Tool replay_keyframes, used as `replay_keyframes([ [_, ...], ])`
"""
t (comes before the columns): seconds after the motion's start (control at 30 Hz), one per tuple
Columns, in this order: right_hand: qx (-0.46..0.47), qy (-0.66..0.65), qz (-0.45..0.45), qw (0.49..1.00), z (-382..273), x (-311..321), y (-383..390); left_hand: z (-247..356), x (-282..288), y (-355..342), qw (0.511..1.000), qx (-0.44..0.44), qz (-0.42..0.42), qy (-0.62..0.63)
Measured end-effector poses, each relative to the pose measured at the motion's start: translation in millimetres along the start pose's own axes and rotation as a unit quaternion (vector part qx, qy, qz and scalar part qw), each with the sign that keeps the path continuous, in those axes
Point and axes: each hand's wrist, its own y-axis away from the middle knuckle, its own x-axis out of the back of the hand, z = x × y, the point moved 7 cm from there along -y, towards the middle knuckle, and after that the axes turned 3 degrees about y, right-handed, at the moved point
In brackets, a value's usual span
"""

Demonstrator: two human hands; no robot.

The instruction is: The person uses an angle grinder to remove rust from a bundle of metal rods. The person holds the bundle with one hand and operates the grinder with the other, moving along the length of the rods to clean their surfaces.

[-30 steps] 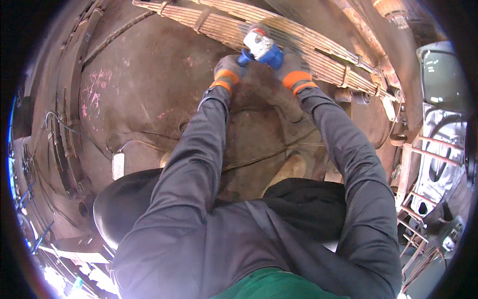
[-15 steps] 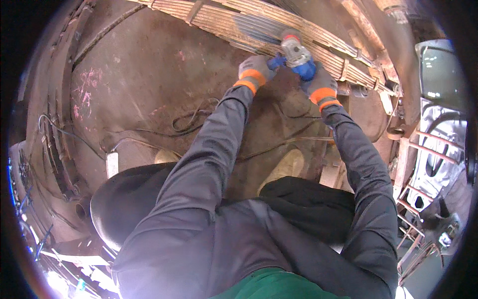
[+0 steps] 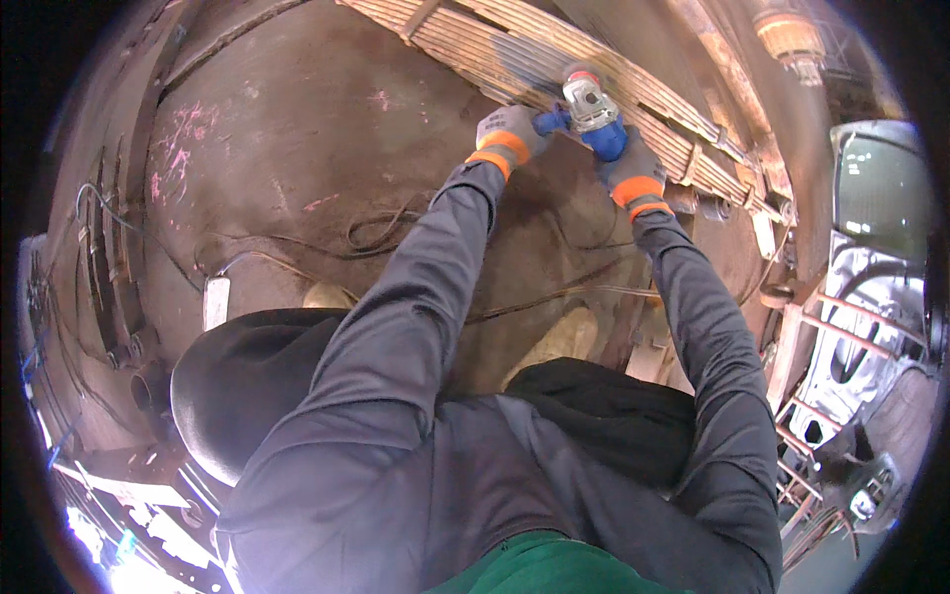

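A blue and silver angle grinder (image 3: pixel 591 106) is gripped in both of my gloved hands, its head against the side of a long stack of rusty leaf springs (image 3: pixel 465 49). My left hand (image 3: pixel 512 128), in a grey glove with an orange cuff, is closed around the blue side handle. The blue body sits in my right hand (image 3: pixel 635 161), whose fingers are wrapped round it and partly hidden. Around the grinder's head, a dark grey patch (image 3: pixel 524 61) stands out on the otherwise brown-orange leaves. The disc itself is hard to make out.
Cables (image 3: pixel 381 238) lie looped on the brown floor between me and the springs. A white power strip (image 3: pixel 216 302) lies by my left knee. Long metal bars (image 3: pixel 124 228) run along the left. At right are a rusty rack (image 3: pixel 856 337) and a silver car panel (image 3: pixel 846 297).
My view has shifted a little, so the springs and floor appear displaced. Both hands keep their grip on the grinder, whose head stays against the leaf springs.
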Motion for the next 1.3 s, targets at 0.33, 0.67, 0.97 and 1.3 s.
replay_keyframes([
  [0.33, 0.017, 0.008, 0.001, 1.000, -29.6, -0.1, -16.8, -18.0, 21.1, -15.0, 1.000, 0.003, -0.026, -0.011],
  [0.67, -0.025, -0.007, 0.006, 1.000, 53.9, -2.5, 10.8, 27.7, -50.2, -5.8, 0.999, -0.041, -0.020, -0.004],
  [0.97, -0.002, 0.027, 0.007, 1.000, 1.4, -2.7, 4.3, -5.8, -15.4, -7.9, 1.000, -0.007, -0.004, -0.002],
  [1.3, 0.094, 0.002, 0.046, 0.994, -82.0, -8.8, -30.7, -69.8, 36.3, -32.5, 0.996, 0.089, -0.012, -0.002],
])
